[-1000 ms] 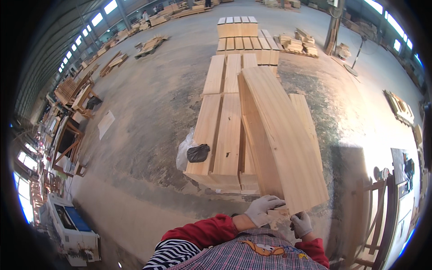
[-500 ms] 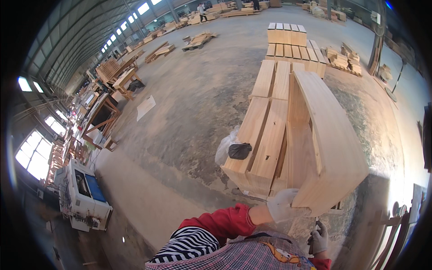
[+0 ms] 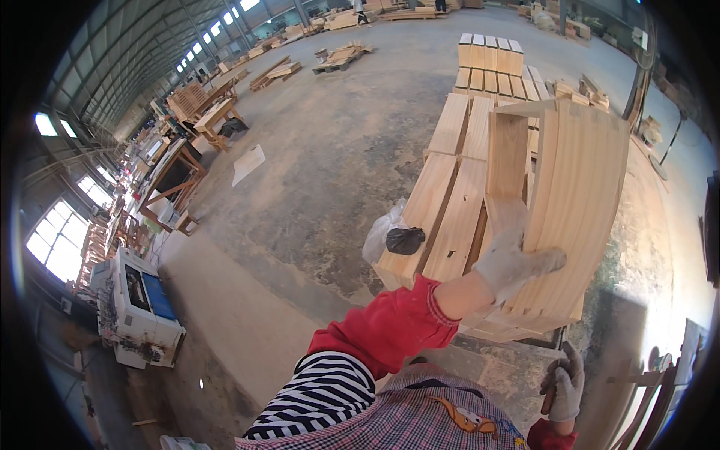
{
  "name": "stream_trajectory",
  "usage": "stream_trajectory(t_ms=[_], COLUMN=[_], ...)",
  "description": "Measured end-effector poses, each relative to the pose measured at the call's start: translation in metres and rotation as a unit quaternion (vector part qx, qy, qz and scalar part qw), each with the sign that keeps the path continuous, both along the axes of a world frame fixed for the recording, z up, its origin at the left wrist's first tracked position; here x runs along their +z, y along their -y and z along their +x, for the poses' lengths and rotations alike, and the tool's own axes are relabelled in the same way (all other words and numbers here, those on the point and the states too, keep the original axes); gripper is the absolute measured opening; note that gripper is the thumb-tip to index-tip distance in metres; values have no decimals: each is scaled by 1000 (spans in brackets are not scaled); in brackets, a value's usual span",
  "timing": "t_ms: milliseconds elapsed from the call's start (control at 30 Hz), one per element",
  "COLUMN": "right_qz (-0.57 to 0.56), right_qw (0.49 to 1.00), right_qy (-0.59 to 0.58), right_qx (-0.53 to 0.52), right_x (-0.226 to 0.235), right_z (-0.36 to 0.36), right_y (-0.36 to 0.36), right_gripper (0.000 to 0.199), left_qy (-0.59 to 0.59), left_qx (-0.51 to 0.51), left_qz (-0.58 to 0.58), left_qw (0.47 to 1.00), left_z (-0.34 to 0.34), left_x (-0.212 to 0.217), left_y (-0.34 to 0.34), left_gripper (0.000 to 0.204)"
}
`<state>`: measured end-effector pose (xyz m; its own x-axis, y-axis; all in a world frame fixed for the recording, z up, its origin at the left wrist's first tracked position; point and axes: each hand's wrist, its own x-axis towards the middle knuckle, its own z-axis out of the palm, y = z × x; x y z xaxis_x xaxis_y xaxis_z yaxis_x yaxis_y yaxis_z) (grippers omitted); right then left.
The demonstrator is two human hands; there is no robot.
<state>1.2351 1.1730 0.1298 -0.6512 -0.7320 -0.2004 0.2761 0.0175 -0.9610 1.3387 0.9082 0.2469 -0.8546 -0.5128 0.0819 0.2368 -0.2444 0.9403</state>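
An open wooden box frame (image 3: 577, 202) of pale boards stands tilted on its side, on top of the stacked wooden boxes. My left hand (image 3: 510, 266), in a whitish glove, grips the edge of its broad side panel, thumb on the outer face and fingers toward the inside. Lower right, my right hand (image 3: 566, 390) hangs apart from the wood in a glove with dark fingertips. Its fingers are bent about a small dark brown piece, like a handle, whose kind I cannot make out. A black plastic bag (image 3: 405, 241) and a clear plastic bag (image 3: 384, 234) lie at the stack's near left corner.
Long rows of pale wooden boxes (image 3: 450, 187) run away from me, with a higher stack (image 3: 491, 56) behind. A white machine (image 3: 139, 307) stands at left, near wooden workbenches (image 3: 172, 180). Pallets of boards (image 3: 341, 56) lie farther off. A post (image 3: 641, 90) rises at right.
My left hand has moved up and forward from the box's near bottom corner to its panel edge. The box has turned more upright and slightly right. My right hand has shifted right.
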Motion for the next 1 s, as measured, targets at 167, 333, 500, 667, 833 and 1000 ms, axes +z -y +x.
stream_trajectory(t_ms=[167,333,500,667,833,1000], right_qz=[-40,-53,61,89,133,162], right_qw=[997,995,954,867,866,843], right_qy=[-59,-82,-282,-484,-474,-505], right_qx=[-25,-22,76,81,84,95], right_x=[48,72,94,119,135,137], right_z=[23,41,40,48,64,69], right_y=[11,12,30,48,60,75], right_gripper=[52,51,46,48,48,51], left_qy=[-56,-13,-31,-115,-113,-120], left_qx=[8,52,90,80,75,78], left_qz=[71,20,76,102,107,101], left_qw=[996,998,993,985,985,985], left_z=[-17,-38,-50,-55,-52,-49], left_x=[13,31,24,27,23,19], left_y=[11,19,34,32,28,22], left_gripper=[37,44,45,41,38,38])
